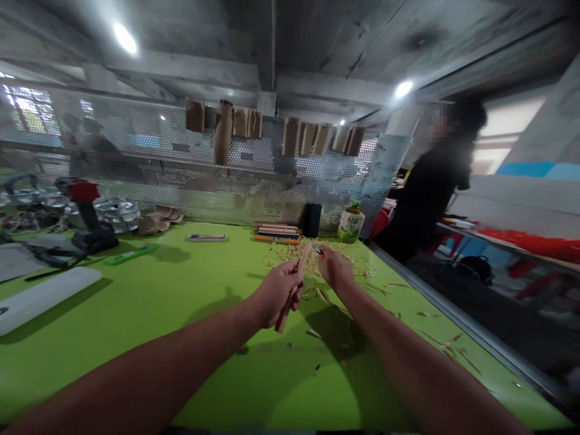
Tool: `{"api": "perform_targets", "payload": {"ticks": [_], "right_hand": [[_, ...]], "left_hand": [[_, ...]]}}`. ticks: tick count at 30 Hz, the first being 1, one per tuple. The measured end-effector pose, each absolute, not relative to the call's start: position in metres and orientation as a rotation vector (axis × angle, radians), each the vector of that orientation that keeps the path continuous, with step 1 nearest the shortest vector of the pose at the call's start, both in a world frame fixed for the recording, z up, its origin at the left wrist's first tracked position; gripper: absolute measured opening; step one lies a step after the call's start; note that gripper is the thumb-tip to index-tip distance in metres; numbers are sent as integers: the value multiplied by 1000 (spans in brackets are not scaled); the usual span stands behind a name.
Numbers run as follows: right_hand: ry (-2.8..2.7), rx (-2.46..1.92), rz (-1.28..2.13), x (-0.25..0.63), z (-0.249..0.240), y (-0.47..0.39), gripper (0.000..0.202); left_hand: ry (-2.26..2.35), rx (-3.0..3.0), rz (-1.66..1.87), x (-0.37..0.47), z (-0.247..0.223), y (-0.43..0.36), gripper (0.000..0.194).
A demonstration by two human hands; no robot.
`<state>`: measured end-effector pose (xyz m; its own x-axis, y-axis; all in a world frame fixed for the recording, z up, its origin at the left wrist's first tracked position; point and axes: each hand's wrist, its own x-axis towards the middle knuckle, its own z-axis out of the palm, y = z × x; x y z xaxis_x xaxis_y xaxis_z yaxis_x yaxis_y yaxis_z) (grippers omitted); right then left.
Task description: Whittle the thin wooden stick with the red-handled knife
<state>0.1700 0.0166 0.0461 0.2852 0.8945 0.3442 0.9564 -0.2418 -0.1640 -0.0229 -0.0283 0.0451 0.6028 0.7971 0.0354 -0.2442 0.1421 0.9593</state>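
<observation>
A slim wooden stick [305, 256] slants up and away from me, with the fingers of my left hand [277, 291] wrapped round its middle. Its lower end sticks out below that hand. To the right of the stick's upper end, my right hand [336, 269] is closed on a small knife [318, 250]; a metal tip and a bit of red show, and the handle is mostly hidden in the fist. I cannot tell whether the blade touches the wood. Pale wood shavings [365, 272] are scattered on the green table [212, 386] around and beyond both hands.
At the back stand a bundle of sticks [276, 232], a dark box [312, 220] and a green-capped bottle [351, 222]. On the left are a cordless drill [88, 211], pliers [58, 257], a green cutter [132, 254] and a white bar [49, 297]. A person [428, 181] stands beyond the right edge.
</observation>
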Motion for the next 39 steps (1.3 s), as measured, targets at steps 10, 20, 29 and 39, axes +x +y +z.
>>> {"api": "perform_targets", "payload": {"ticks": [10, 20, 29, 39], "right_hand": [[-2073, -1934, -261, 119, 42, -3, 27], [-1843, -2074, -323, 150, 44, 18, 31], [-1642, -2170, -306, 178, 48, 17, 35], [-2056, -1968, -358, 124, 42, 2, 26]], "left_hand": [[609, 1163, 956, -31, 33, 1, 18], [692, 1227, 838, -29, 49, -28, 34], [676, 1197, 843, -24, 43, -22, 44], [749, 1223, 881, -31, 49, -12, 21]]}}
